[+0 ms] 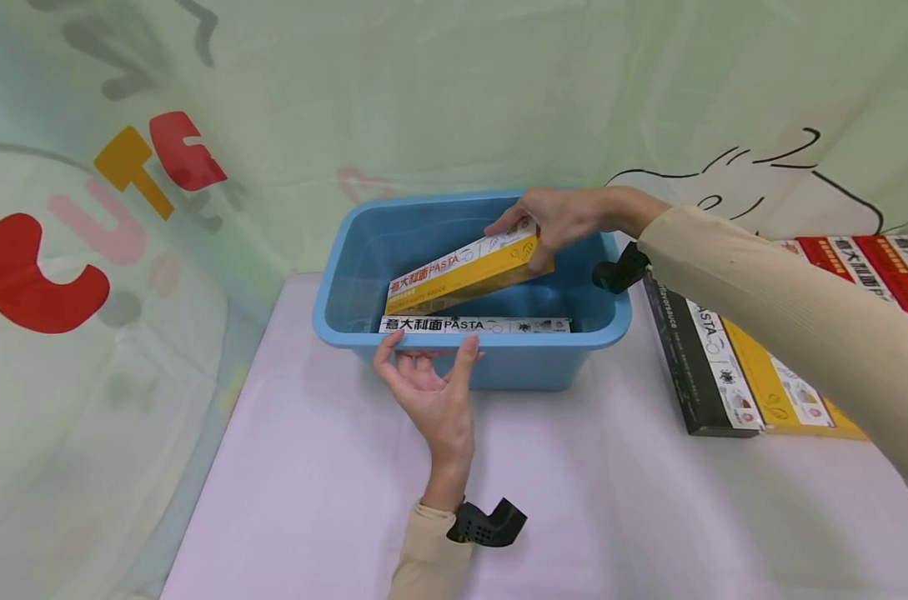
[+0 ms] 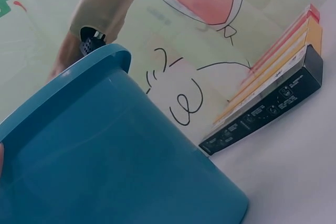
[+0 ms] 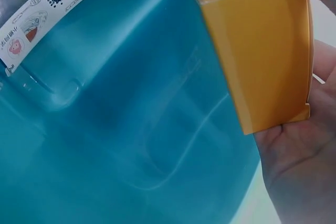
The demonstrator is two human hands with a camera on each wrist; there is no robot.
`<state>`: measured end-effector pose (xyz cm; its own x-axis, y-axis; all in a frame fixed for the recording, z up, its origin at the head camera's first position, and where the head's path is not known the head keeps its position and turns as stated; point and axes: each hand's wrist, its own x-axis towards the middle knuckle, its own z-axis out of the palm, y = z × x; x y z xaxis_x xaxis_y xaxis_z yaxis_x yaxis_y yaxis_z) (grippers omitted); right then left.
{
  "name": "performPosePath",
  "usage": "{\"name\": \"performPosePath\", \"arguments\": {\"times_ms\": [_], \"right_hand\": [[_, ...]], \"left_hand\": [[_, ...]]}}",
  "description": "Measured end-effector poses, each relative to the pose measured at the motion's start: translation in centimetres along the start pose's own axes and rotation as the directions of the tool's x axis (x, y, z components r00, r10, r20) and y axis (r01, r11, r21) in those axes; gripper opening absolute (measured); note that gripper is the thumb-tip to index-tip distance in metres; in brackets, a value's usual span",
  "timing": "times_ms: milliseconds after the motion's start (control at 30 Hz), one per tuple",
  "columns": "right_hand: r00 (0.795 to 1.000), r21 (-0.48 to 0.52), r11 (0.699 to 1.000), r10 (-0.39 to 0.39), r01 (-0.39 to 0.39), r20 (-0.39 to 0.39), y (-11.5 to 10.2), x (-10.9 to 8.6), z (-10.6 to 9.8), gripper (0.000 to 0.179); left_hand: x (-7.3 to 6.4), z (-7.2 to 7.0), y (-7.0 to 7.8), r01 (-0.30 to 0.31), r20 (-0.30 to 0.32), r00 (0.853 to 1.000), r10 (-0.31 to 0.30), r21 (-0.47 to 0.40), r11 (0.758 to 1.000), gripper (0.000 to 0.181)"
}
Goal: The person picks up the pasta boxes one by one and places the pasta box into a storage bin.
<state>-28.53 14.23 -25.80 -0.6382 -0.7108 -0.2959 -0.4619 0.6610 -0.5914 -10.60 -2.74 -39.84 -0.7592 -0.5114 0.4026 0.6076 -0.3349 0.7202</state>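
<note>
Along the left and upper part of the frame hangs a pale green fabric backdrop (image 1: 288,108) printed with large coloured letters, meeting a tabletop (image 1: 273,500) covered in pale lilac cloth.

Below centre, the person's left hand (image 1: 438,404) reaches up from the bottom edge and grasps the near rim of a light blue, rounded rectangular plastic tub (image 1: 524,367), thumb and index finger spread at the lip, the other fingers bent beneath it. This hold probably steadies the tub while the other arm works inside it.

In the centre of the frame, a long white carton with black lettering (image 1: 509,326) lies in the tub along the near wall, apparently put there so that the space behind it stays usable. Just behind it is the carton being handled, a long yellow-and-white cardboard pasta box (image 1: 464,271), tilted, its left end low in the tub and its right end raised.

That raised end is pinched between the thumb and fingers of the right hand (image 1: 562,218), right of centre; gripping from one end likely keeps the fingers clear of the carton in front.

At the right of the frame, a black-and-white carton (image 1: 704,362), yellow-and-white cartons (image 1: 770,387) and red-and-white cartons (image 1: 896,262) lie side by side on the tabletop, perhaps to keep them within reach. The right sleeve (image 1: 769,300) hides part of this row, so their number cannot be told.
</note>
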Motion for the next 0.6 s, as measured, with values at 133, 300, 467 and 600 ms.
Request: {"name": "performPosePath", "arguments": {"times_ms": [133, 300, 467, 600], "right_hand": [[1.0, 0.001, 1.0, 0.002, -0.002, 0.01, 0.17, -0.11, -0.15, 0.081], [1.0, -0.01, 1.0, -0.008, 0.009, 0.013, 0.3, -0.28, -0.33, 0.082], [1.0, -0.015, 1.0, -0.011, 0.011, 0.016, 0.28, -0.39, -0.43, 0.082], [1.0, -0.03, 0.999, -0.025, 0.025, 0.02, 0.36, -0.46, -0.44, 0.083]], "left_hand": [[-0.14, 0.04, -0.02, -0.001, -0.001, 1.0, 0.001, 0.002, 1.0, 0.077], [-0.27, 0.12, -0.03, -0.002, 0.005, 1.0, 0.002, 0.001, 1.0, 0.076], [-0.29, 0.1, -0.01, -0.003, 0.006, 1.0, 0.003, 0.008, 1.0, 0.076], [-0.34, 0.06, -0.09, -0.002, 0.007, 1.0, 0.002, 0.008, 1.0, 0.077]]}}
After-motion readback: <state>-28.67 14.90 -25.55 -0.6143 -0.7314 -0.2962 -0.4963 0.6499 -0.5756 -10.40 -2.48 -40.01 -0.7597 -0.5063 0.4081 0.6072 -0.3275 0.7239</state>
